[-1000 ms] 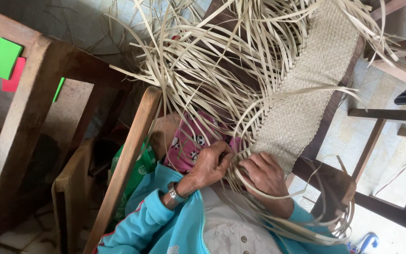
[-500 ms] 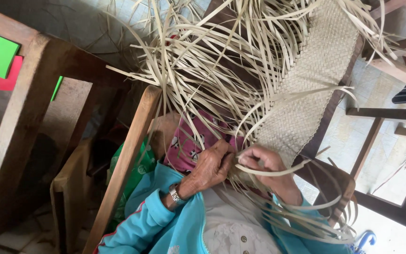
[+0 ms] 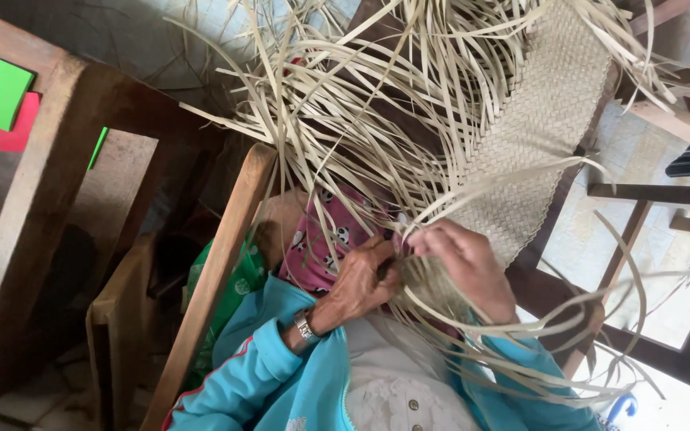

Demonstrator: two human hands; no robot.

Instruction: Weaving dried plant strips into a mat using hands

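While both hands work at the frame's centre, a woven mat [image 3: 533, 136] runs as one long band, its long axis pointing from the fingers toward one o'clock. Left hand [image 3: 361, 283] pinches loose strips [image 3: 345, 120] at the mat's lower end; right hand [image 3: 465, 263], touching it at three o'clock, curls narrow around more strips. Uncounted strips fan toward twelve. One wristwatch [image 3: 305, 327] shows, and two coloured blocks [image 3: 0, 94] lie at ten o'clock.
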